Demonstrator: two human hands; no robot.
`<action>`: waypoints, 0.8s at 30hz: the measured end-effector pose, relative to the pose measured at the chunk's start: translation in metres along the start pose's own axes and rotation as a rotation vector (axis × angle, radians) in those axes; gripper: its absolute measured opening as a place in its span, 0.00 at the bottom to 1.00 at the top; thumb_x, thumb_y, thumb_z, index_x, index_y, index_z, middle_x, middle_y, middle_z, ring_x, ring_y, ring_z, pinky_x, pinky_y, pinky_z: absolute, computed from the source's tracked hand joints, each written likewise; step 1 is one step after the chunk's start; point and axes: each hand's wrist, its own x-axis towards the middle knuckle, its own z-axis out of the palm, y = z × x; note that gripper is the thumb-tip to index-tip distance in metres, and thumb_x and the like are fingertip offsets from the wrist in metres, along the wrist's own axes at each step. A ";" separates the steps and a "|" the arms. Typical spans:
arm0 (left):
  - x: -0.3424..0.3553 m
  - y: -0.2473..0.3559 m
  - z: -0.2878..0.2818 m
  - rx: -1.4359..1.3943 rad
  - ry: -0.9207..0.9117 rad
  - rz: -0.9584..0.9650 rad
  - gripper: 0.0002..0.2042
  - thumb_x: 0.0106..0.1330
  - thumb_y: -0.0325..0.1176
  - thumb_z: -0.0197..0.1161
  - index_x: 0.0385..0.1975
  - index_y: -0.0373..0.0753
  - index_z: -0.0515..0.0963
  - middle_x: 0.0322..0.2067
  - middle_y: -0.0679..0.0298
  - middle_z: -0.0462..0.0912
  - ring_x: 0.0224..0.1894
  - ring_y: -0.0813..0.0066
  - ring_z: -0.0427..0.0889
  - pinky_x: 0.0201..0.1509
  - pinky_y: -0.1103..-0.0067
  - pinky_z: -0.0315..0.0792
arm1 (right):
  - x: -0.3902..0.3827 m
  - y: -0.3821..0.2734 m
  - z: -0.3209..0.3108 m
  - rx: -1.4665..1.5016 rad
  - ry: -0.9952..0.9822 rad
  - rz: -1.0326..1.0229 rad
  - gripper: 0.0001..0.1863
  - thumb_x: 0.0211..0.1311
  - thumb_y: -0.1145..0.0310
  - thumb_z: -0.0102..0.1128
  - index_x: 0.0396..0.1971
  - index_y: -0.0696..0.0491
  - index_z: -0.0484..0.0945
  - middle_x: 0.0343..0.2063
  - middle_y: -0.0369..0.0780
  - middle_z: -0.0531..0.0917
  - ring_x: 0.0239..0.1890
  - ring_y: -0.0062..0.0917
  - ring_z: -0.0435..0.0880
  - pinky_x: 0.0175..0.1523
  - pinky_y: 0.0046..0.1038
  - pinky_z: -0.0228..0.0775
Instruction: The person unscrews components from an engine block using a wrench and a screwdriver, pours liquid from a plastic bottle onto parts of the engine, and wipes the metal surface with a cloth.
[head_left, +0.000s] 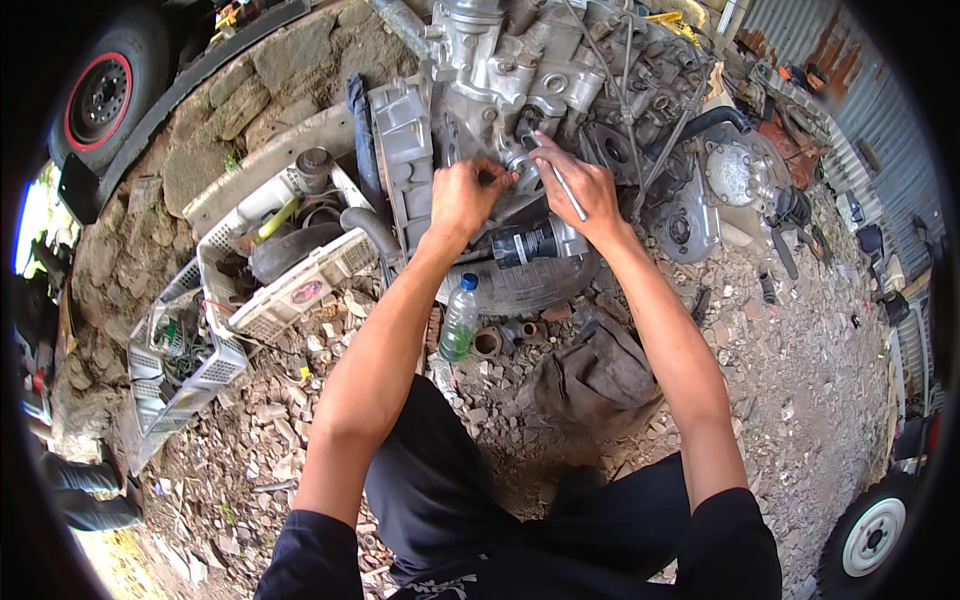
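In front of me stands a dirty grey metal engine (480, 75). My right hand (578, 190) is closed around a slim silver metal rod-like tool (572, 192), whose lower end sticks out under the palm. The tool's far end is at the engine's front, where its tip is hard to make out. Just left of it, my left hand (465, 200) has its fingers pinched together beside a small round metal fitting (520, 165). What those fingers hold is hidden. Below both hands sits a black oil filter (527, 243), above a worn tyre (530, 285).
A clear bottle (460, 318) with green liquid stands near a dark cloth bundle (597, 375). White plastic crates (300, 285) of parts lie left, by a stone wall (290, 55). Metal covers (740, 175) and hoses lie right on gravel. Someone's legs (90, 495) show far left.
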 end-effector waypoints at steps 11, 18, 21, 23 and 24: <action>0.000 -0.010 0.002 -0.030 0.091 0.102 0.17 0.55 0.48 0.76 0.31 0.38 0.87 0.18 0.54 0.83 0.23 0.61 0.84 0.34 0.69 0.76 | 0.036 -0.039 -0.015 -0.209 -0.219 0.163 0.11 0.61 0.70 0.60 0.43 0.53 0.77 0.47 0.49 0.84 0.33 0.46 0.87 0.36 0.43 0.80; -0.003 -0.001 -0.002 -0.015 0.042 0.028 0.17 0.55 0.47 0.75 0.33 0.38 0.87 0.19 0.53 0.83 0.23 0.62 0.84 0.35 0.70 0.76 | 0.035 -0.039 -0.019 -0.193 -0.251 0.257 0.11 0.59 0.71 0.61 0.43 0.51 0.76 0.27 0.47 0.85 0.30 0.46 0.86 0.34 0.45 0.79; 0.000 -0.002 -0.002 -0.004 0.026 0.015 0.17 0.56 0.48 0.75 0.34 0.40 0.87 0.24 0.53 0.86 0.29 0.63 0.86 0.39 0.70 0.77 | 0.026 -0.035 -0.009 -0.168 -0.231 0.214 0.10 0.60 0.71 0.61 0.42 0.51 0.76 0.25 0.48 0.84 0.30 0.47 0.86 0.34 0.46 0.79; 0.000 -0.002 -0.001 0.007 0.012 -0.001 0.16 0.56 0.48 0.74 0.35 0.41 0.88 0.27 0.54 0.87 0.33 0.63 0.88 0.41 0.70 0.78 | 0.031 -0.037 -0.010 -0.093 -0.174 0.155 0.13 0.58 0.74 0.61 0.44 0.53 0.75 0.25 0.50 0.84 0.28 0.48 0.85 0.32 0.47 0.78; 0.000 -0.002 -0.001 0.004 0.012 -0.008 0.16 0.56 0.47 0.75 0.35 0.41 0.88 0.28 0.53 0.87 0.33 0.62 0.88 0.42 0.70 0.78 | 0.026 -0.036 -0.008 -0.125 -0.236 0.200 0.15 0.58 0.72 0.62 0.45 0.52 0.75 0.25 0.49 0.84 0.29 0.47 0.86 0.32 0.46 0.79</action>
